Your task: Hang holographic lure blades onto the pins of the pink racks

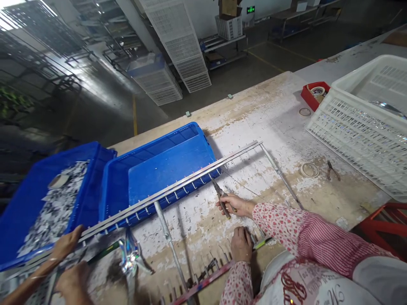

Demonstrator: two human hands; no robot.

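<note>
My right hand (233,204) is closed around a pair of pliers (220,195). Their jaws point up and left, by the hooks under a long metal rail (181,184) on legs. My left hand (241,245) lies low over the table with curled fingers; anything inside it is hidden. Just right of it is a yellow-green strip or handle (262,242). Below and left runs a red-pink bar with several metal pegs (211,277). A thin wire or rod (243,185) stretches right from the rail near the pliers.
A co-worker's hands (67,245) are at the rail's left end, near shiny pieces (130,256). Behind stand a blue tray (165,165) and a blue bin with scraps (59,207). Rightward are a tape ring (309,170), small pliers (333,170) and a white crate (359,135).
</note>
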